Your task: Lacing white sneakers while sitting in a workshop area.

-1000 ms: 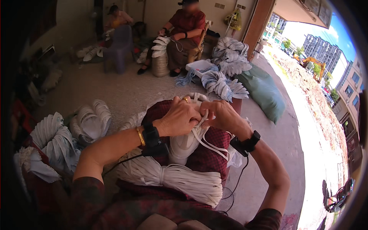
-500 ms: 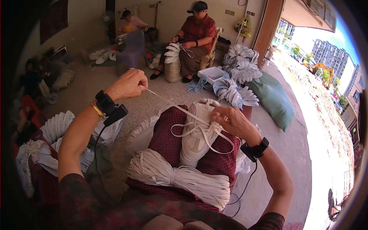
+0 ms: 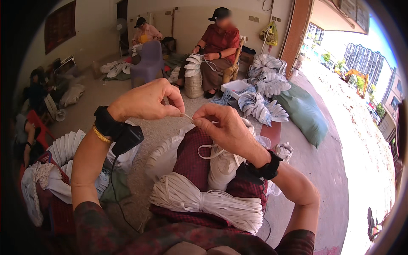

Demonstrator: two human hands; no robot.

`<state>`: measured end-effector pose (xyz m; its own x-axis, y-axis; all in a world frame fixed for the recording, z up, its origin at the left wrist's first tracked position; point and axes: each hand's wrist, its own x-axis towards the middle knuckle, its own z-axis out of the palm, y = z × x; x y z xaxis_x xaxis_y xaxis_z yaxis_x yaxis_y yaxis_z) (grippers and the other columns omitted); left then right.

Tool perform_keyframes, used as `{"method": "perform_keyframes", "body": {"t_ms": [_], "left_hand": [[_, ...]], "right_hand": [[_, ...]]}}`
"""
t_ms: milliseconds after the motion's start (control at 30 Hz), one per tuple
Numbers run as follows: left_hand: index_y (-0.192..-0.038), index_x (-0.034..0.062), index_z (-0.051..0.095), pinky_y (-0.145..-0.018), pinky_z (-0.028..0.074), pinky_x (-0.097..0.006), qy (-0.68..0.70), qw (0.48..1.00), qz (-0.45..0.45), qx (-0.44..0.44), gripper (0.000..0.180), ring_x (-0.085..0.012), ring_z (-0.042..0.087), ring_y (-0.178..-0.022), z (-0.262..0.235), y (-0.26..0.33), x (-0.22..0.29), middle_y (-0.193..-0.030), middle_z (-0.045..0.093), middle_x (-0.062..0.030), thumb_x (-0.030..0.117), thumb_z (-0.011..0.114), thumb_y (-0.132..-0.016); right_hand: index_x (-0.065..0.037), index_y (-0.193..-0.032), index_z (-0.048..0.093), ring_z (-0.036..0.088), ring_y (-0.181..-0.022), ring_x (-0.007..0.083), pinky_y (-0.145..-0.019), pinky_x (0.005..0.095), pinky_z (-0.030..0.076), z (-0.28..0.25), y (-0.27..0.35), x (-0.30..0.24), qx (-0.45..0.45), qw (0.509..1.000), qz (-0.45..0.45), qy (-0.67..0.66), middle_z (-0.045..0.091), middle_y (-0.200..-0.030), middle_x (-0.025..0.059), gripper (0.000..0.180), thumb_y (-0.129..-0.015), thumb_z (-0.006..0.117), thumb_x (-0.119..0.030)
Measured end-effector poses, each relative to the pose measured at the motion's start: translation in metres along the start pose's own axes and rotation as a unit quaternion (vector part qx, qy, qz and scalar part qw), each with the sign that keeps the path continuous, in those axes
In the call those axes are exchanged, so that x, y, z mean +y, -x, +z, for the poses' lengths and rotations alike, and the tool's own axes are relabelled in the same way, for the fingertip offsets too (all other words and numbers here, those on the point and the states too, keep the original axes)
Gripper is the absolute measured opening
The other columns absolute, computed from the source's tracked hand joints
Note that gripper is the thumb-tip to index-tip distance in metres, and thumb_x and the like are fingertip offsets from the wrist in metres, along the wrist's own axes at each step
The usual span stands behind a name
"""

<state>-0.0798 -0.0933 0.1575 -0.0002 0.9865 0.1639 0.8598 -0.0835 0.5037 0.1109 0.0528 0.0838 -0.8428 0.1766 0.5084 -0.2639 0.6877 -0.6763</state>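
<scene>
In the head view, the left hand point(image 3: 146, 102) and the right hand point(image 3: 223, 127) are meeting above the lap, fingertips almost touching. Half a second ago the left hand was stretched far out to the left, drawing a white lace point(image 3: 187, 116) taut; now it is coming back in, so the pull looks finished and the two hands are working the lace end between them. The left thumb and forefinger are pinching together on the lace tip, and the right fingers are closing on the same strand just beside them. The lace is looping down from the right hand to a white shoe point(image 3: 223, 168) that is resting on the checked cloth over the person's knees, right under the right wrist.

Nearer, a thick bundle of white laces point(image 3: 208, 202) is lying across the lap. Stacks of white shoe parts point(image 3: 63, 146) are sitting to the left. Far across the floor, a seated person in red point(image 3: 216, 46) is handling similar white pieces, with more white piles point(image 3: 261, 91) and a green sack point(image 3: 304, 112) to the right.
</scene>
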Motion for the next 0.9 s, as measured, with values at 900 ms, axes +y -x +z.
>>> {"method": "perform_keyframes", "body": {"t_ms": [900], "left_hand": [[-0.093,-0.0003,0.052,-0.088,0.046,-0.043,0.046,0.977,0.177,0.108,0.008,-0.0332,0.057,-0.097,0.175,-0.077,-0.025,-0.101,0.049,-0.0153,0.003,0.058,-0.089]], "right_hand": [[0.000,-0.089,0.075,0.063,-0.061,0.0129,-0.055,0.0272,0.047,-0.011,0.104,0.064,0.223,0.954,0.131,0.152,0.071,-0.077,0.0113,0.010,-0.083,0.075,-0.008]]}}
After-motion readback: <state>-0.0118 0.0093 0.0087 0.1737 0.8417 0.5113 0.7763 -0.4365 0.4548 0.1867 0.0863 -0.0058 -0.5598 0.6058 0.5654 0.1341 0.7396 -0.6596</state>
